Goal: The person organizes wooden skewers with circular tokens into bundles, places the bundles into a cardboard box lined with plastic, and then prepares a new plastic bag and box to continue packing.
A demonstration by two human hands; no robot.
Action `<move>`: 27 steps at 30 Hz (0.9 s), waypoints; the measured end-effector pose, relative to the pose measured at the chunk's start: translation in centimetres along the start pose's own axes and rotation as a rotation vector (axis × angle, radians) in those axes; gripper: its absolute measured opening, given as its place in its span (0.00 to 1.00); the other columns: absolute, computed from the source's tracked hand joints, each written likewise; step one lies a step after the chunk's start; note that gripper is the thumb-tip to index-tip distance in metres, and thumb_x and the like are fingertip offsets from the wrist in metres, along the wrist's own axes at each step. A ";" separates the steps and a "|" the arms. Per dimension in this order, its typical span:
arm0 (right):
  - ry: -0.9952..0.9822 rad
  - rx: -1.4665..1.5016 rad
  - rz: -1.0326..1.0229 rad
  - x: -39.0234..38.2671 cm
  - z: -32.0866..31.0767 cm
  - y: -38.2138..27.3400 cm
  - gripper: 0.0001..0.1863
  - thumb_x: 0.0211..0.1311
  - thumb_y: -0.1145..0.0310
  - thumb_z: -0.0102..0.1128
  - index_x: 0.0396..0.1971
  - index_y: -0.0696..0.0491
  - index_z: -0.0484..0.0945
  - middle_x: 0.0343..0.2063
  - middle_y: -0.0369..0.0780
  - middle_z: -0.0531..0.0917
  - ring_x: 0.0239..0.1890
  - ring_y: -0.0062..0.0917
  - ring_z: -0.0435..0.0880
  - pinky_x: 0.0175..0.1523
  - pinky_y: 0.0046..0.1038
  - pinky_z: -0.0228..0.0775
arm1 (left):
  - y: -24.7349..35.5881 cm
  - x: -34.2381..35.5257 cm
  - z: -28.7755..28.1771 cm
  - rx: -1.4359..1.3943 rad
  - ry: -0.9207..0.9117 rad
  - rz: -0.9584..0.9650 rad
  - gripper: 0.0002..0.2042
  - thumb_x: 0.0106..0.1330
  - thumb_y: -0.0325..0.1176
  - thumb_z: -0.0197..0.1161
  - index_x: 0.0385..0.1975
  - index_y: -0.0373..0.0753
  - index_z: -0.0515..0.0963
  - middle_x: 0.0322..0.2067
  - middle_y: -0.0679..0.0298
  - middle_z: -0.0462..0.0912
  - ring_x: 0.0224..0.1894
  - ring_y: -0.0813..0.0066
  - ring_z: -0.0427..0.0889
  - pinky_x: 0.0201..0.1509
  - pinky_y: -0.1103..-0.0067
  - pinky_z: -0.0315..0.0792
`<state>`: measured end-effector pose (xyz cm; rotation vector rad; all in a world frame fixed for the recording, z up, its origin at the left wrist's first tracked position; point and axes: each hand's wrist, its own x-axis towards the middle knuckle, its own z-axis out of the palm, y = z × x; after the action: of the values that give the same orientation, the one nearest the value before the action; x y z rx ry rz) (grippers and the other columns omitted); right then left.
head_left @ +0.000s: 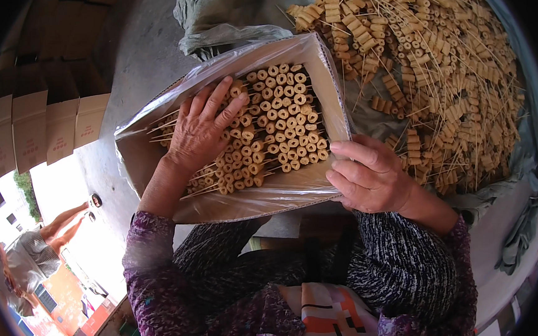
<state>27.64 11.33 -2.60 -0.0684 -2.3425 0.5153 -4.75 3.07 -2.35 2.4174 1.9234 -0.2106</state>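
An open cardboard box (327, 79) with a clear plastic liner sits tilted in front of me, above my knees. Packed inside are rows of skewers threaded with small tan, ring-shaped pieces (290, 113), their thin sticks pointing to both sides. My left hand (196, 132) lies flat over the left part of these skewers, fingers spread, hiding some of them. At the box's near right corner, my right hand (372, 174) grips the rim, with its fingers at the edge and the thumb side partly hidden.
A big heap of loose skewers (449, 74) lies on sheeting at the right. Cardboard boxes (29, 125) line the left side. Grey-green plastic sheeting (233, 17) is bunched beyond my box. Another person (22, 257) is at far left; a grey glove (518, 238) lies at right.
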 end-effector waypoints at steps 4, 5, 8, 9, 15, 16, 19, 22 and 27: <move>0.016 -0.008 0.015 -0.4 0.1 0.1 0.08 0.45 0.76 0.65 0.29 0.56 0.79 0.36 0.38 0.78 0.54 0.35 0.78 0.52 0.36 0.81 | 0.0 0.2 -0.1 -0.004 -0.036 0.006 0.40 0.48 0.28 0.67 0.67 0.53 0.63 0.72 0.61 0.53 0.68 0.56 0.60 0.69 0.61 0.59; 0.013 -0.002 0.017 -0.4 0.0 0.1 0.08 0.45 0.76 0.65 0.29 0.56 0.79 0.35 0.38 0.78 0.54 0.35 0.78 0.51 0.36 0.81 | 0.0 0.1 0.0 -0.007 -0.045 0.001 0.41 0.48 0.28 0.67 0.68 0.53 0.62 0.72 0.61 0.52 0.69 0.56 0.59 0.69 0.61 0.58; 0.022 -0.008 0.015 -0.7 0.1 0.2 0.09 0.45 0.77 0.65 0.29 0.57 0.79 0.36 0.38 0.78 0.54 0.34 0.78 0.51 0.35 0.81 | -0.2 0.2 -0.8 -0.075 -0.105 -0.021 0.42 0.47 0.26 0.67 0.69 0.52 0.61 0.72 0.61 0.52 0.69 0.55 0.58 0.71 0.61 0.56; 0.029 -0.012 0.012 -0.7 0.2 0.2 0.09 0.45 0.77 0.65 0.29 0.57 0.79 0.36 0.38 0.78 0.54 0.34 0.78 0.50 0.35 0.81 | -0.3 0.3 -1.2 -0.107 -0.131 -0.030 0.43 0.47 0.26 0.67 0.69 0.52 0.60 0.72 0.60 0.51 0.70 0.55 0.57 0.72 0.61 0.55; 0.030 -0.021 0.005 -0.5 0.0 0.1 0.09 0.44 0.77 0.65 0.29 0.57 0.79 0.36 0.38 0.78 0.54 0.34 0.77 0.49 0.33 0.82 | -0.2 0.1 -1.8 -0.189 -0.188 -0.041 0.44 0.46 0.23 0.64 0.70 0.50 0.58 0.73 0.61 0.50 0.73 0.54 0.53 0.75 0.60 0.50; 0.015 -0.038 -0.001 -0.5 0.0 0.2 0.09 0.44 0.77 0.65 0.29 0.57 0.79 0.36 0.38 0.78 0.54 0.34 0.77 0.49 0.33 0.82 | -0.4 0.0 -2.1 -0.227 -0.205 -0.048 0.44 0.47 0.23 0.64 0.70 0.49 0.58 0.72 0.60 0.51 0.73 0.54 0.51 0.75 0.60 0.49; -0.007 -0.070 -0.019 -0.4 -0.5 0.2 0.08 0.45 0.77 0.65 0.29 0.57 0.79 0.37 0.38 0.78 0.54 0.34 0.77 0.49 0.33 0.82 | -0.8 0.1 -3.1 -0.463 -0.240 -0.079 0.40 0.53 0.30 0.64 0.70 0.50 0.58 0.73 0.60 0.51 0.73 0.56 0.52 0.75 0.61 0.50; -0.012 -0.077 -0.026 -0.6 -0.4 0.3 0.08 0.45 0.77 0.65 0.29 0.57 0.79 0.37 0.39 0.78 0.54 0.34 0.77 0.48 0.33 0.82 | -1.7 0.0 -2.0 -0.497 -0.207 -0.095 0.38 0.56 0.36 0.65 0.70 0.48 0.59 0.72 0.59 0.53 0.72 0.54 0.54 0.73 0.62 0.53; -0.022 -0.088 -0.024 -0.8 -0.1 0.4 0.08 0.45 0.77 0.65 0.29 0.56 0.79 0.37 0.39 0.78 0.53 0.34 0.77 0.48 0.33 0.81 | -0.7 -0.8 1.0 -0.266 -0.066 -0.099 0.37 0.61 0.49 0.62 0.70 0.49 0.58 0.68 0.58 0.58 0.68 0.53 0.57 0.70 0.57 0.55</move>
<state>28.26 11.58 -3.14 -0.0756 -2.3837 0.4025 -5.68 2.38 -3.20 2.1246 1.9067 -0.0338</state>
